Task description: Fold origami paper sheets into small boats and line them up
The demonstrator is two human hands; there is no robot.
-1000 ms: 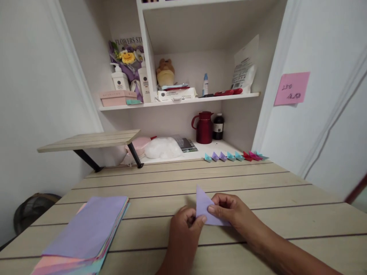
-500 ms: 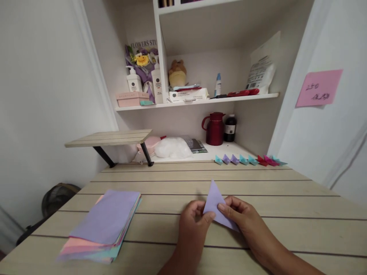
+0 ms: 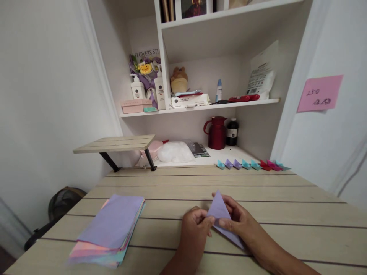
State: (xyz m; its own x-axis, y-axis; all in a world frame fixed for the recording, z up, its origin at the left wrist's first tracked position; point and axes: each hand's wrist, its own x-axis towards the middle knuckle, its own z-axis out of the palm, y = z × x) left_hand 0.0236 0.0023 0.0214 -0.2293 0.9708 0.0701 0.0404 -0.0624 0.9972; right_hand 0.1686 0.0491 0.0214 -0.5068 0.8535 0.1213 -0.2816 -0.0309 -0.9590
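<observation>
A home desk nook: plush toy (image 3: 179, 80), red jug (image 3: 217, 133), lotion bottles (image 3: 138, 89) on shelves (image 3: 200, 107).

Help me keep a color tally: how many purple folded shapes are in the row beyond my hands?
2: the second shape from the left and the third shape beside it. Overlap at the right end could hide more.

The light purple, folded paper triangle (image 3: 218, 208) tilts over the pale wooden bench (image 3: 160, 231), one pointy corner up top, another low on the right.
</observation>
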